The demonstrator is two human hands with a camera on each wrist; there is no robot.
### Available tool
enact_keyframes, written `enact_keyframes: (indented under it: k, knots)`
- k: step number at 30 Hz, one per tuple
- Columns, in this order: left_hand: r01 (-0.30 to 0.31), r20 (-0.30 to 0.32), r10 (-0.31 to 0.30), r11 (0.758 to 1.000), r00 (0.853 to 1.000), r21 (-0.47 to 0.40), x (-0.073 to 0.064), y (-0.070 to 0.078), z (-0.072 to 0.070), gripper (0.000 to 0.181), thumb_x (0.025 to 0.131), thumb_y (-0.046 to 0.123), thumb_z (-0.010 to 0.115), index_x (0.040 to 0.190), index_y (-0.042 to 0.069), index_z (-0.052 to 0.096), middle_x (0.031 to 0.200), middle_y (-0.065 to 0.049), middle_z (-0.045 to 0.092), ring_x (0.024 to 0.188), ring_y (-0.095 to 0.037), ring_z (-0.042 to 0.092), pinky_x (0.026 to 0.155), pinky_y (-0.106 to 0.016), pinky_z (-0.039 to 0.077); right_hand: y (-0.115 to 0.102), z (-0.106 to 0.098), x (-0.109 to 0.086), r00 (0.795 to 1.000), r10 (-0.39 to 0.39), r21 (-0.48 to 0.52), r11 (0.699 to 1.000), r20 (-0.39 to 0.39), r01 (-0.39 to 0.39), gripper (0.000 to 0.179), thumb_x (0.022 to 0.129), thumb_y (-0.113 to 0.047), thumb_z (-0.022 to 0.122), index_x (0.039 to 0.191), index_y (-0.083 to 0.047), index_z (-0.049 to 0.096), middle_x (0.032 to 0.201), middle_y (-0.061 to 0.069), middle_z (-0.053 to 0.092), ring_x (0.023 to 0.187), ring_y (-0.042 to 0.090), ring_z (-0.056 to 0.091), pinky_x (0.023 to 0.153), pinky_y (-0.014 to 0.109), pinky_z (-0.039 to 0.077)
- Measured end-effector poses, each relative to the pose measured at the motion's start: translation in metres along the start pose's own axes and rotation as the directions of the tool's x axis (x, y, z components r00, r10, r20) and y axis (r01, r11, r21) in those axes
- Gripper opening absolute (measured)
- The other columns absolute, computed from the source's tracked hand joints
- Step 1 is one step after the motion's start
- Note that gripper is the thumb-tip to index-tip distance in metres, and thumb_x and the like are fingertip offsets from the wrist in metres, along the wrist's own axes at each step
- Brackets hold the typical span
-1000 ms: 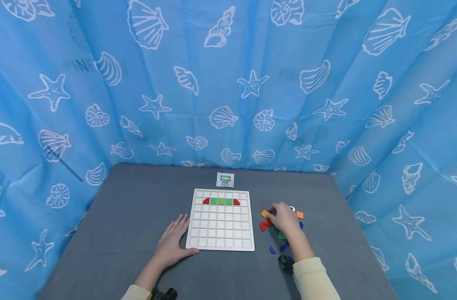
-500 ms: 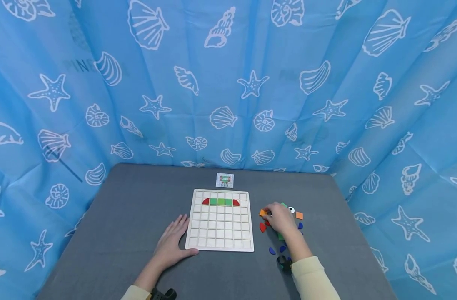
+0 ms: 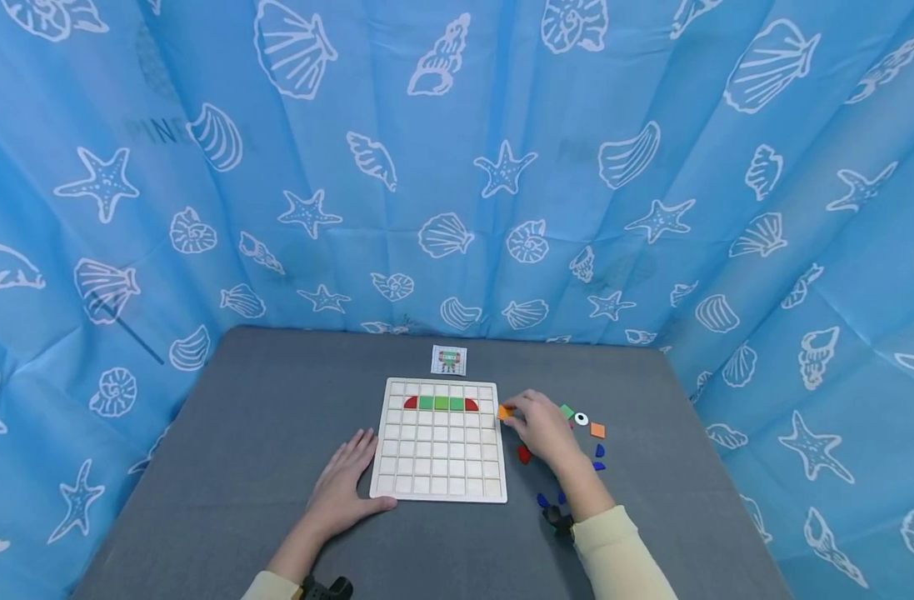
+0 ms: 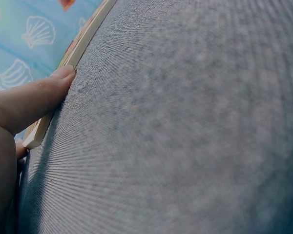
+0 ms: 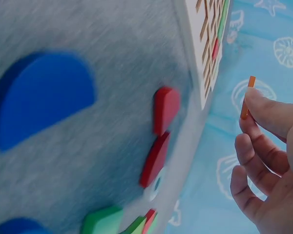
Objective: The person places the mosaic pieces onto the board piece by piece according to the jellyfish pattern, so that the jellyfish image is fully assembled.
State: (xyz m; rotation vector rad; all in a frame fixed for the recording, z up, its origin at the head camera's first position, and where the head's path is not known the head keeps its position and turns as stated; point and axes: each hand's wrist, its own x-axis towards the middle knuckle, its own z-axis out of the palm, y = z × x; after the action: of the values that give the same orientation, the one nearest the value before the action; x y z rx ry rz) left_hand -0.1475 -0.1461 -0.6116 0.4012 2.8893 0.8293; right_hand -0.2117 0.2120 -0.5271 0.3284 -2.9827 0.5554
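A white grid board (image 3: pixel 437 450) lies on the grey table. Along its second row from the back runs a strip of green square tiles (image 3: pixel 442 403), with a red quarter-round tile (image 3: pixel 471 405) at either end. My left hand (image 3: pixel 339 487) lies at the near left corner, fingers along the left side; in the left wrist view its thumb (image 4: pixel 39 97) touches the front edge. Thumb and index finger of my right hand (image 3: pixel 544 427) pinch an orange square tile (image 3: pixel 505 412) by the board's right edge. Seen edge-on in the right wrist view, that orange tile is raised up.
Loose pieces lie right of the board: a red one (image 3: pixel 524 454), several blue half-rounds (image 3: pixel 600 451), an orange square (image 3: pixel 597 430), a green piece (image 3: pixel 566 412) and a white eye disc (image 3: pixel 581 419). Behind the board is a pattern card (image 3: pixel 449 360). A blue shell-print curtain (image 3: pixel 457 167) surrounds the table.
My right hand has carried the orange tile leftward from the loose pieces to the board's right edge. My left hand has stayed in place.
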Motion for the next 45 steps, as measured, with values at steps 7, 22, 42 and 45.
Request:
enact_keyframes:
  k: [7, 22, 42, 45]
  knots:
    - [0.001, -0.004, -0.001, 1.000, 1.000, -0.005, -0.001, -0.001, 0.001, 0.119, 0.071, 0.083, 0.066, 0.159, 0.011, 0.031, 0.167, -0.007, 0.024, 0.157, -0.027, 0.016, 0.126, -0.050, 0.016, -0.014, 0.005, 0.007, 0.998, -0.064, -0.004, 0.998, 0.002, 0.064, 0.026, 0.086, -0.018, 0.081, 0.112, -0.015, 0.078, 0.109, 0.003, 0.070, 0.102, 0.022, 0.065, 0.084, 0.042, 0.059]
    - [-0.001, -0.020, 0.001, 1.000, 1.000, -0.009, -0.001, 0.000, -0.002, 0.119, 0.070, 0.082, 0.068, 0.159, 0.010, 0.032, 0.167, -0.007, 0.024, 0.157, -0.028, 0.017, 0.126, -0.050, 0.016, -0.028, 0.030, 0.029, 0.988, -0.056, 0.018, 0.998, 0.144, 0.053, 0.023, 0.089, -0.023, 0.078, 0.111, -0.015, 0.078, 0.104, 0.000, 0.068, 0.091, 0.016, 0.063, 0.080, 0.039, 0.057]
    - [-0.007, -0.005, 0.007, 1.000, 1.000, 0.004, 0.001, 0.001, -0.001, 0.120, 0.071, 0.084, 0.065, 0.159, 0.011, 0.030, 0.167, -0.006, 0.023, 0.157, -0.027, 0.016, 0.126, -0.051, 0.016, -0.024, 0.036, 0.034, 0.975, -0.036, 0.061, 0.998, 0.218, 0.023, 0.024, 0.088, -0.020, 0.080, 0.112, -0.017, 0.078, 0.102, -0.001, 0.067, 0.079, 0.012, 0.054, 0.070, 0.031, 0.049]
    - [-0.006, -0.007, 0.006, 1.000, 1.000, 0.000, 0.000, 0.001, -0.001, 0.120, 0.071, 0.083, 0.066, 0.159, 0.011, 0.030, 0.167, -0.006, 0.023, 0.157, -0.027, 0.015, 0.126, -0.050, 0.015, -0.024, 0.033, 0.031, 0.979, -0.029, 0.083, 0.997, 0.200, 0.012, 0.025, 0.088, -0.019, 0.080, 0.112, -0.018, 0.078, 0.104, -0.001, 0.067, 0.080, 0.012, 0.055, 0.070, 0.031, 0.050]
